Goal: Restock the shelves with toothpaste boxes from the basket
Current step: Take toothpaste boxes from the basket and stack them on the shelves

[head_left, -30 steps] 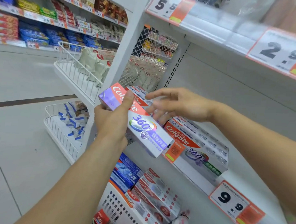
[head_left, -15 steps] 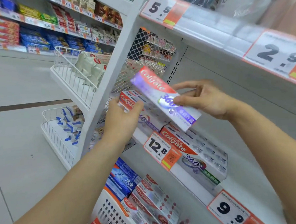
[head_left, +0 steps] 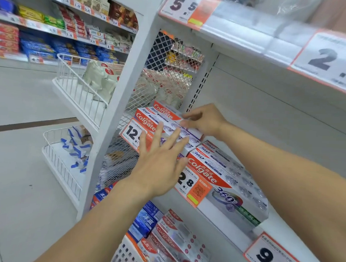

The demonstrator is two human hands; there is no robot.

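Observation:
A red and white Colgate toothpaste box (head_left: 166, 112) lies on top of the left stack of boxes (head_left: 148, 123) at the left end of the white shelf (head_left: 279, 234). My right hand (head_left: 205, 122) grips this top box at its right end. My left hand (head_left: 159, 162) is spread flat, fingers apart, in front of that stack and holds nothing. A second stack of Colgate 360 boxes (head_left: 221, 177) stands just to the right. Below, the white basket (head_left: 126, 256) holds several more Colgate boxes (head_left: 176, 241) and a blue box (head_left: 146, 222).
Price tags (head_left: 270, 256) hang along the shelf's front edge. A higher shelf (head_left: 253, 35) overhangs. A white upright post (head_left: 116, 116) and wire mesh bound the left end, with wire racks (head_left: 74, 89) beyond. The aisle floor (head_left: 16, 162) lies to the left.
My right hand has brought the box down from mid-air onto the left stack. My left hand has come off the stack's front and spread its fingers.

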